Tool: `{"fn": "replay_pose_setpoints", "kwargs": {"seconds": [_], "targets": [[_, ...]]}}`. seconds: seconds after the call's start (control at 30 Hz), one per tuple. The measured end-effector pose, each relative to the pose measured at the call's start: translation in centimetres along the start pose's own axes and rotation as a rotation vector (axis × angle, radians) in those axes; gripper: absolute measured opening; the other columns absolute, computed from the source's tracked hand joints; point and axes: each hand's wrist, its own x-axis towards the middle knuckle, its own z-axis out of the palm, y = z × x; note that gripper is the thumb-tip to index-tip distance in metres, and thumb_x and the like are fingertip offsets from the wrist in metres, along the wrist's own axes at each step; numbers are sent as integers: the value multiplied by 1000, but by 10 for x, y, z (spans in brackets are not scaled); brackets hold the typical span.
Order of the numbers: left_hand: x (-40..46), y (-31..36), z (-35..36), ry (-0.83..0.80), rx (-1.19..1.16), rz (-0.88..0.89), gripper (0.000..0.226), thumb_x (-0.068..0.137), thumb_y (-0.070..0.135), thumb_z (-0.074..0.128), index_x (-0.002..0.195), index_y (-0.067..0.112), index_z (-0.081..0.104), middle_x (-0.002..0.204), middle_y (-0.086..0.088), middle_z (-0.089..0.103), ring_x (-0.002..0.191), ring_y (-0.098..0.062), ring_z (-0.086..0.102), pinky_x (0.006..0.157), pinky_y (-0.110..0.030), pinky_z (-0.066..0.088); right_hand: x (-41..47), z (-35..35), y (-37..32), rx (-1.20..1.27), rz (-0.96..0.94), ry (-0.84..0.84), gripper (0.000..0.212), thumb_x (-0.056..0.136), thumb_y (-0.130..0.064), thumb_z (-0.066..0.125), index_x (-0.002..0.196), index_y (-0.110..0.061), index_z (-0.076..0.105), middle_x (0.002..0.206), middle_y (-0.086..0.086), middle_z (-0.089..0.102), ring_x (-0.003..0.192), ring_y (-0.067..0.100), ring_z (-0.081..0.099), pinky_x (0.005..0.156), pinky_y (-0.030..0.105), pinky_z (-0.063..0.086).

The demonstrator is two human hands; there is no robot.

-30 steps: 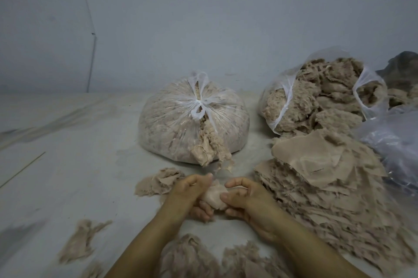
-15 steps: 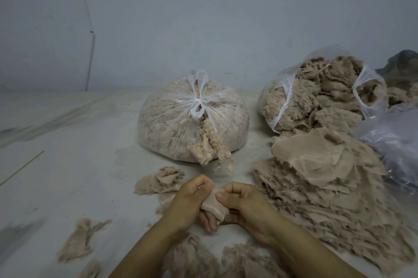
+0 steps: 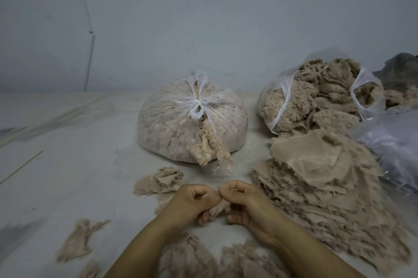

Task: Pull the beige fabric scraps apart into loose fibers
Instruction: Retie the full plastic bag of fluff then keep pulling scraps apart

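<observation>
My left hand (image 3: 194,202) and my right hand (image 3: 246,203) meet knuckle to knuckle low in the middle of the head view. Both pinch one small beige fabric scrap (image 3: 218,208), which hangs bunched between the fingers. A big stack of flat beige scraps (image 3: 321,187) lies just right of my right hand. Loose pulled fibers (image 3: 203,259) lie in a heap under my forearms. A small clump of scraps (image 3: 161,180) sits just behind my left hand.
A tied clear bag (image 3: 181,123) full of fibers stands behind my hands, torn at the front. An open bag of fibers (image 3: 316,96) leans at the back right, with more plastic (image 3: 393,142) beside it. Stray tufts (image 3: 77,241) lie on the pale floor at left.
My hands have drawn closer together and curled tighter on the scrap. The scrap, flat between them a second ago, is now bunched and mostly hidden by my fingers.
</observation>
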Motion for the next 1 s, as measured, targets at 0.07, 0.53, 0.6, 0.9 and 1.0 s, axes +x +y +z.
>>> {"fn": "replay_pose_setpoints", "kwargs": {"seconds": [0.07, 0.53, 0.6, 0.9, 1.0], "targets": [[0, 0, 1, 0, 20, -7, 21, 74, 37, 69, 75, 16, 74, 51, -6, 53, 41, -9, 45, 45, -20, 36, 0, 1, 1, -63, -39, 23, 10, 77, -17, 73, 81, -12, 66, 76, 9, 63, 60, 13, 56, 49, 22, 47], [-3, 8, -1, -38, 107, -11, 33, 88, 16, 66, 55, 19, 67, 44, 2, 53, 34, -5, 36, 38, -15, 27, 3, 11, 7, -243, -200, 199, 35, 88, -4, 63, 57, -21, 63, 55, -2, 57, 46, 8, 48, 44, 22, 41], [-2, 8, -3, -17, 121, -5, 33, 87, 16, 67, 54, 20, 67, 44, 1, 53, 34, -6, 36, 38, -16, 27, 5, 16, 10, -226, -197, 245, 32, 89, -4, 62, 60, -17, 62, 56, 0, 57, 49, 11, 48, 45, 23, 41], [6, 6, -1, 56, 208, 73, 26, 84, 21, 71, 58, 22, 70, 45, 5, 56, 35, -3, 40, 39, -16, 31, 7, 26, 14, 8, -114, 352, 26, 90, -3, 59, 65, -10, 60, 55, 5, 57, 47, 14, 52, 45, 24, 46], [5, 5, 4, 12, 235, 110, 23, 81, 23, 74, 59, 20, 70, 48, 6, 59, 40, -2, 43, 43, -17, 34, 13, 21, 10, 138, -79, 418, 27, 89, 3, 53, 65, -8, 58, 54, 5, 54, 47, 15, 51, 44, 25, 44]]}}
